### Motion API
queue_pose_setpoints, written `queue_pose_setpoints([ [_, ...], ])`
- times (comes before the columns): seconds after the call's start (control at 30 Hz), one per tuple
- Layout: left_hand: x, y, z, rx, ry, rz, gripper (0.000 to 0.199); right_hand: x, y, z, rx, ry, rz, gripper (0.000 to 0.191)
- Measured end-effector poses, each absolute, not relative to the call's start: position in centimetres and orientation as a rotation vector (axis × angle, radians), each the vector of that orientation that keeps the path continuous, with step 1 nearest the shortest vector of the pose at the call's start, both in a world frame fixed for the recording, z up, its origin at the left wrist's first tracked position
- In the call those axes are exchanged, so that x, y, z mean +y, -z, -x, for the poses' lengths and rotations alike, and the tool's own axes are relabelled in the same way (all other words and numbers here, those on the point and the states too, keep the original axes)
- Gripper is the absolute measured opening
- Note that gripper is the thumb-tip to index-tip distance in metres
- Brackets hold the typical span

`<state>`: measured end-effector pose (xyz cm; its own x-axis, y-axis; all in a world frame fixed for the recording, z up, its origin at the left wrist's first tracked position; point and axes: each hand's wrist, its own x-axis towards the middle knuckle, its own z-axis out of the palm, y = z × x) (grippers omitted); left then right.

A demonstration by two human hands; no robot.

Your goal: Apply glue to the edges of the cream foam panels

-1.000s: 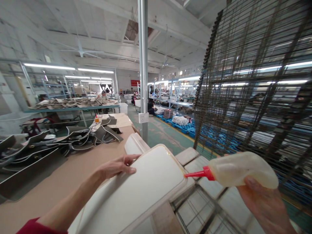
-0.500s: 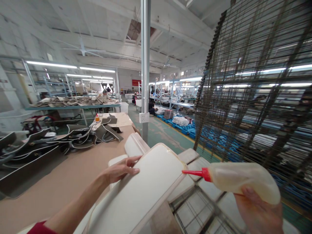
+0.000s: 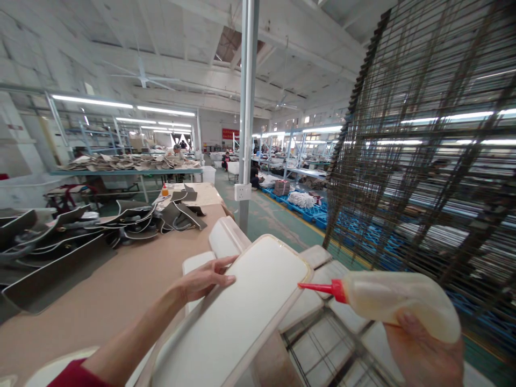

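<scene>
My left hand point(image 3: 203, 280) grips the left edge of a cream rounded panel point(image 3: 245, 303) and holds it tilted above the brown worktable point(image 3: 113, 285). In my right hand point(image 3: 423, 352) is a translucent squeeze bottle point(image 3: 397, 302) of yellowish glue. Its red nozzle point(image 3: 318, 288) points left, its tip close to the panel's right edge. Whether the tip touches the rim I cannot tell.
More cream panels point(image 3: 226, 236) lie on a wire rack point(image 3: 330, 344) below the bottle. A tall stack of wire racks point(image 3: 427, 140) rises at the right. Dark grey cut pieces point(image 3: 121, 223) cover the table's far left. A steel pillar point(image 3: 246, 107) stands ahead. People work at distant tables.
The view has shifted slightly. The held panel sits lower and more edge-on, and the bottle has come a little lower with its nozzle still at the panel's right edge.
</scene>
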<state>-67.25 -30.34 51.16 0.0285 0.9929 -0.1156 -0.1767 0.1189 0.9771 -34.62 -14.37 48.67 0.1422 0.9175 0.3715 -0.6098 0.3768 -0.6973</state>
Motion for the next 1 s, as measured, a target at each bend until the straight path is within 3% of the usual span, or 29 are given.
queue_pose_setpoints([
  [0.4,-30.3,-51.0,67.0,1.185,-1.230,-0.920,0.078,-14.8,-47.4,35.2,-0.851,-1.210,0.447,0.055],
  [0.63,-30.2,-51.0,66.8,1.167,-1.226,-0.950,0.076,-15.9,-48.0,35.4,-0.945,-1.218,0.421,0.036],
  [0.83,-29.9,-51.0,66.7,1.129,-1.219,-0.981,0.073,-16.6,-48.3,35.6,-0.920,-1.238,0.517,0.039],
  [1.0,-29.8,-51.3,66.5,1.143,-1.210,-0.978,0.074,-16.7,-47.8,35.2,-0.835,-1.245,0.696,0.053],
])
